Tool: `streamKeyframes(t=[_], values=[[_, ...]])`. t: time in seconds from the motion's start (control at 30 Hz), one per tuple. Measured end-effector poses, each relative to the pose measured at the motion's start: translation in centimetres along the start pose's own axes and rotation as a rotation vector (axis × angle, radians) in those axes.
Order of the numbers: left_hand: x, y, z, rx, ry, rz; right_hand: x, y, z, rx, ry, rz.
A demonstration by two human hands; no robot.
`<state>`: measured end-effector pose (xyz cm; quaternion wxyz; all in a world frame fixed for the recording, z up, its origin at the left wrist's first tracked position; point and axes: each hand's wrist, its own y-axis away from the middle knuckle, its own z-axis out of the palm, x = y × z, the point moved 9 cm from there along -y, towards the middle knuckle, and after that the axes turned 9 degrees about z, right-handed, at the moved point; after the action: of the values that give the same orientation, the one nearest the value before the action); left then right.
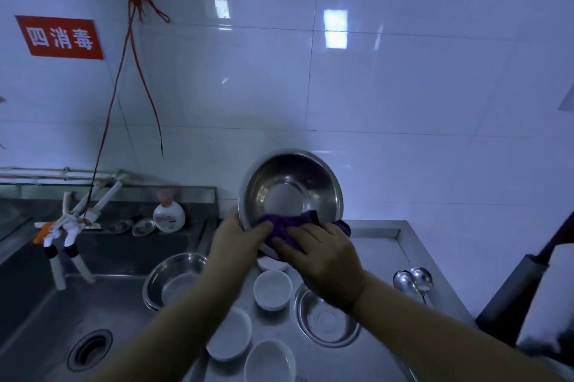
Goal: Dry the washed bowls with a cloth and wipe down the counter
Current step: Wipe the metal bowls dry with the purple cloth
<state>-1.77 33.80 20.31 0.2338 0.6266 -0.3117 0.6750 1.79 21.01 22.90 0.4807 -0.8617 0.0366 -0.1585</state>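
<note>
Centre of frame: the steel bowl, tilted above the bench, is gripped at its lower rim by the left hand; the right hand presses a purple cloth there. Likely light, rigid, slippery when wet; best held by the rim.

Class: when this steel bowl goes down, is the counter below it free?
No. Under the steel bowl sit white bowls and another steel bowl; bare counter shows only to the right.
</note>
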Motion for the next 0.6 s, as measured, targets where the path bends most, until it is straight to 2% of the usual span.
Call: streamKeyframes(t=[0.1, 0.17, 0.3, 0.4, 0.47, 0.53, 0.6], values=[[-1.1, 1.3, 0.9, 0.059, 0.117, -0.015, -1.0, 0.2, 0.8, 0.000, -0.031, 0.139], [-1.1, 1.2, 0.3, 0.049, 0.125, 0.006, -1.5, 0.9, 1.0, -0.012, -0.067, 0.116], [0.2, 0.4, -1.3, -0.046, -0.173, 0.112, -1.1, 2.4, 0.3, -0.023, -0.041, -0.131], [1.9, -0.4, -1.0, -0.259, -0.495, 0.128, -0.3, 2.9, 0.0, -0.081, -0.022, -0.357], [2.7, -1.1, -1.1, -0.329, -0.590, 0.108, 0.1, 2.4, -0.2, -0.097, -0.040, -0.415], [3.6, -1.9, -2.0, -0.250, -0.526, 0.117, 0.5, 1.3, -0.4, -0.074, -0.059, -0.357], [3.8, -1.8, -2.4, -0.122, -0.363, 0.142, 0.6, 0.4, -0.4, -0.033, -0.043, -0.243]])
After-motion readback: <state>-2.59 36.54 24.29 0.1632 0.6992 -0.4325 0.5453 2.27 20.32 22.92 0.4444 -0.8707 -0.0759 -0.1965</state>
